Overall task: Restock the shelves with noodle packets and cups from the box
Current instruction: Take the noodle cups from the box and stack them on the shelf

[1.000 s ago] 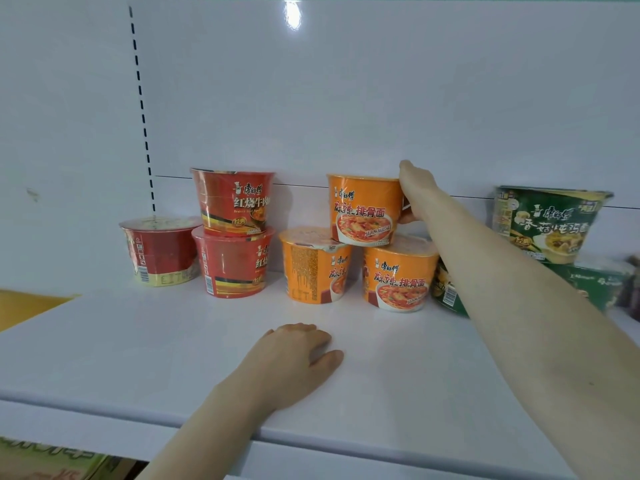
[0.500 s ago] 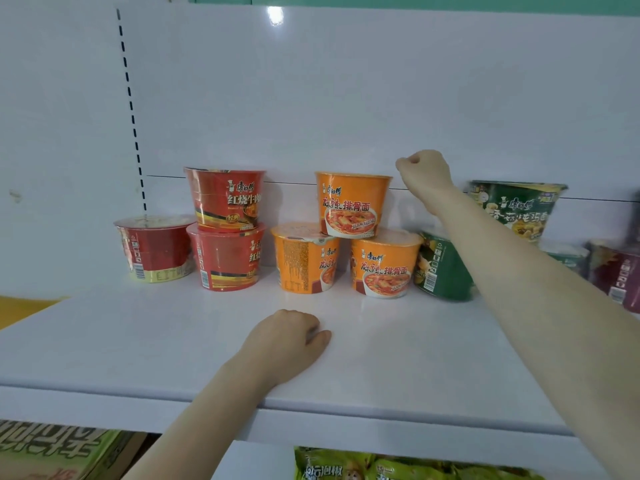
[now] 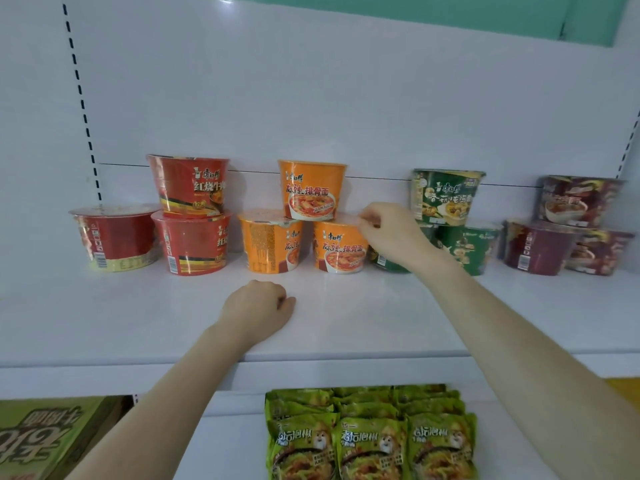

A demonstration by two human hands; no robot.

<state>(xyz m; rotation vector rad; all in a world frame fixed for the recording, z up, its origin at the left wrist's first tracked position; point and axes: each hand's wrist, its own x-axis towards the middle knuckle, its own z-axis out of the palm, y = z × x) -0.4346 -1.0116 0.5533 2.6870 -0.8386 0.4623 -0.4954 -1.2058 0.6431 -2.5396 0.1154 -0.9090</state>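
L hand (image 3: 258, 306) fisted on shelf (image 3: 104, 323), empty, prob. bracing. Just beyond it, orange cups (image 3: 311, 188) stacked pyramid-style, saves room. R hand (image 3: 388, 233) curled at nearest bottom cup (image 3: 341, 247) rim; pinching or just nudging, can't tell.

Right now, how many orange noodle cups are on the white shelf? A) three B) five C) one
A: the left orange cup and the right orange cup stand side by side on the shelf, and the top orange cup sits on them.
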